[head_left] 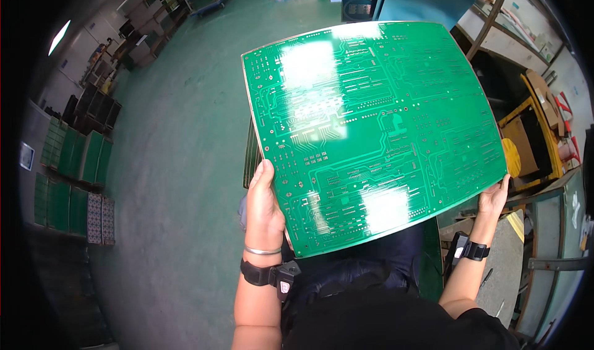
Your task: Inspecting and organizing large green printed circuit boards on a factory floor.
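A large green circuit board panel (359, 158) is held up in front of me, tilted, with bright light glaring off its glossy face. Fine traces and rows of pads cover it. My left hand (265, 204) grips its left edge near the lower corner, thumb along the rim and the other fingers hidden behind. At the lower right corner, my right hand (494, 196) holds the edge, its fingers partly hidden by the board. Both wrists wear black straps with small devices, and a metal bangle (263, 251) circles the left one.
Stacks of green panels (77, 149) stand along the left wall. To the right are a yellow frame (541, 130), a grey worktop (504, 269) with a pen-like item, and a metal-framed rack (560, 226). A blue panel (421, 4) rises behind the board. Green floor (179, 164) lies to the left.
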A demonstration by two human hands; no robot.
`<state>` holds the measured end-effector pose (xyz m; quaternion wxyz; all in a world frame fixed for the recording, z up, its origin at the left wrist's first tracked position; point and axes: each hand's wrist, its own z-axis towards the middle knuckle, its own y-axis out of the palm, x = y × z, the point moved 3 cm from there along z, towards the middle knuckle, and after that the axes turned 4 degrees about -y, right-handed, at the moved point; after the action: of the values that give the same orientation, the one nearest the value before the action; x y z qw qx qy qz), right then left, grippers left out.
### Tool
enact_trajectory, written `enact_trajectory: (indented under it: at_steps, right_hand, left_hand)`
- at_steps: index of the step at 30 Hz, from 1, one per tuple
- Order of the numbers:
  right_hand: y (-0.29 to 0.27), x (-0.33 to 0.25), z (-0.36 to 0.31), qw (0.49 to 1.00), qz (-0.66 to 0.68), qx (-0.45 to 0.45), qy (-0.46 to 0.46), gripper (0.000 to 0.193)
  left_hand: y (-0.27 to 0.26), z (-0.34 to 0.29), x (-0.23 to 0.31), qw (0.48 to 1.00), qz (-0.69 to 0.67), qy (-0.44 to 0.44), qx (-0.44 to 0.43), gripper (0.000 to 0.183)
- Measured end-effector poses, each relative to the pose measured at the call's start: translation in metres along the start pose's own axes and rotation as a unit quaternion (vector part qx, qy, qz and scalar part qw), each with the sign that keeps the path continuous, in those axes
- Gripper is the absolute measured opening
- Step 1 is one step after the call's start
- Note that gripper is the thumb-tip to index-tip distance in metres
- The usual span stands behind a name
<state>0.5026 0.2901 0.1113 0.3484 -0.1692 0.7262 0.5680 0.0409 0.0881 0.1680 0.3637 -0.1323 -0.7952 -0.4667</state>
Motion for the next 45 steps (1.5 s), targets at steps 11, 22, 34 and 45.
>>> enact_trajectory:
  at_steps: [11, 22, 34, 45]
  right_hand:
    - [0.006, 0.008, -0.013, 0.996, -0.034, -0.081, -0.008, 0.036]
    - [0.035, 0.003, -0.044, 0.992, -0.036, -0.117, -0.017, 0.043]
    - [0.057, -0.004, -0.068, 0.985, -0.018, -0.17, -0.017, 0.05]
    - [0.066, -0.007, -0.078, 0.986, -0.041, -0.163, -0.017, 0.05]
  left_hand:
    - [-0.014, 0.007, -0.003, 1.0, 0.021, -0.003, 0.016, 0.034]
    - [-0.048, 0.012, 0.005, 0.994, 0.06, 0.037, 0.085, 0.028]
    - [-0.08, 0.008, 0.01, 0.984, 0.106, 0.031, 0.143, 0.035]
    - [-0.102, 0.008, 0.013, 0.98, 0.087, 0.051, 0.17, 0.037]
